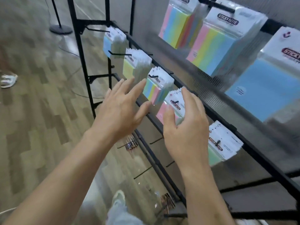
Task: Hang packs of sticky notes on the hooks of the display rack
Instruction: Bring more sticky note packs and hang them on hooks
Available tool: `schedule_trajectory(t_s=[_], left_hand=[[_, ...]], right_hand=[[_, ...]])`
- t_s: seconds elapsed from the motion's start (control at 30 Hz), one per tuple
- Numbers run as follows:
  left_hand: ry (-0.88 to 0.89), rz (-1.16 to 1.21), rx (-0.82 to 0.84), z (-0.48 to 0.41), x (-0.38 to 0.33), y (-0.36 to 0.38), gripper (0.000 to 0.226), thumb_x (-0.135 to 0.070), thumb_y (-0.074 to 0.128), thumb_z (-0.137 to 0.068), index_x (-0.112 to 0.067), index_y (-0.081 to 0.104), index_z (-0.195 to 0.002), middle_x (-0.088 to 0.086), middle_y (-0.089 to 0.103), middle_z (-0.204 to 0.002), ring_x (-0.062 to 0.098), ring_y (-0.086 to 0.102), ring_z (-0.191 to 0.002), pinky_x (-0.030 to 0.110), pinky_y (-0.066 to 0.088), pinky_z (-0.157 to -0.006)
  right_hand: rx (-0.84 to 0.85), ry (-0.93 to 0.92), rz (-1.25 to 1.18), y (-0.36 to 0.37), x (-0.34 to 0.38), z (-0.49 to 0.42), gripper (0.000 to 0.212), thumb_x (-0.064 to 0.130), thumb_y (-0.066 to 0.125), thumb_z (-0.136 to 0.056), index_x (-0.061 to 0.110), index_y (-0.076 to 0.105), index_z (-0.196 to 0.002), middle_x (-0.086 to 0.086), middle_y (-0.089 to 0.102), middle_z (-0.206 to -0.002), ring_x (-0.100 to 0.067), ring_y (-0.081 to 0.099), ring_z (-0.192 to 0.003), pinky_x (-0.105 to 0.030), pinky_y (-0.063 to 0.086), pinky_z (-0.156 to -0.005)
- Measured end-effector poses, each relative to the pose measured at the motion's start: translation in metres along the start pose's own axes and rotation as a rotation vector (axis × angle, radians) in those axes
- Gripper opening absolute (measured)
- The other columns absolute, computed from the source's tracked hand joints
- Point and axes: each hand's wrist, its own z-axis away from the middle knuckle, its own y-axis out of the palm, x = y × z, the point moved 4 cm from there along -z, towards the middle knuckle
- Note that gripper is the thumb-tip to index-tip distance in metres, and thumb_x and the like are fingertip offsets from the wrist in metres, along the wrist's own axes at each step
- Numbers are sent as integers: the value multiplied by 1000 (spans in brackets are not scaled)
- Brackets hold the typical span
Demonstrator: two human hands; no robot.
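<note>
A black display rack (253,150) runs from upper left to lower right. Its middle rail carries hooks with stacks of sticky note packs: blue (108,43), yellow (129,68), rainbow-striped (154,92), pink (174,105) and green (223,142). My left hand (120,109) is spread open with its fingertips touching or almost touching the striped stack's left edge, and it holds nothing. My right hand (186,132) grips the pink stack on its hook, thumb on the front and index finger over the top edge.
Larger striped packs (215,41) and a blue pack (267,90) hang on the upper rail. Lower rails have bare hooks (142,172) and some dark small packs (131,144). A round-based stand (60,29) and another person's shoe (8,80) are on the wood floor at left.
</note>
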Motion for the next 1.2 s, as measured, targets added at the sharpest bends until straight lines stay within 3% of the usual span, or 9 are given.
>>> schedule_trajectory(t_s=[0.1,0.2,0.37,0.43,0.5,0.57,0.73,0.93,1.2], left_hand=[[58,74,-26,-46,15,-2,59,-53,47,-96,-27,39,-148,7,36,-154,23,30,-143,38,25,-116],[111,156,-26,-99,22,-7,59,-51,47,-96,-27,37,-148,-1,35,-154,14,30,-142,25,24,-110],[203,275,-8,-168,18,-11,62,-42,52,-96,-23,31,-151,-5,39,-150,7,34,-134,6,17,-94],[212,355,11,-188,13,-9,67,-42,54,-96,-23,26,-153,-5,36,-152,9,36,-135,13,21,-100],[223,479,63,-206,6,-6,64,-40,58,-94,-29,30,-150,-11,42,-147,7,40,-132,22,30,-105],[245,638,76,-219,-1,-5,41,-36,63,-92,-40,45,-129,-25,55,-121,2,53,-113,27,44,-99],[201,870,114,-240,-1,-9,33,-33,73,-84,-27,53,-110,-16,58,-88,-5,56,-79,13,46,-74],[177,1019,286,-248,-1,-10,45,-33,79,-79,-20,51,-111,-11,59,-98,5,58,-90,28,52,-85],[100,1303,531,-252,2,-8,28,-14,76,-83,-19,53,-98,-5,47,-68,9,53,-60,25,52,-59]], right_hand=[[-192,-62,-76,13,14,-35,44,23,56,-96,9,50,-137,1,54,-133,-2,46,-120,2,29,-93],[-481,-135,-90,19,19,-69,33,13,59,-90,2,60,-121,-7,63,-116,-15,58,-106,-25,49,-89],[-950,-143,78,13,9,-96,32,6,67,-82,-9,58,-109,-13,44,-110,-25,49,-101,-45,46,-88],[-990,-64,115,13,3,-104,48,14,72,-82,-8,50,-119,-10,39,-114,-41,46,-104,-55,44,-84],[-1017,17,114,13,1,-108,59,23,74,-80,4,43,-126,2,37,-117,-43,47,-102,-55,45,-83],[-1050,117,89,11,2,-110,60,29,75,-79,17,37,-125,5,42,-112,-36,50,-95,-51,46,-81],[-1126,286,60,12,15,-110,45,23,73,-85,37,37,-107,7,50,-93,-11,53,-71,-19,45,-65],[-1083,520,22,17,24,-110,34,30,70,-86,24,44,-106,9,54,-91,-15,57,-76,-12,42,-64],[-1008,681,-133,23,24,-114,40,33,72,-84,23,45,-112,-2,62,-98,-14,61,-88,-24,42,-71]])
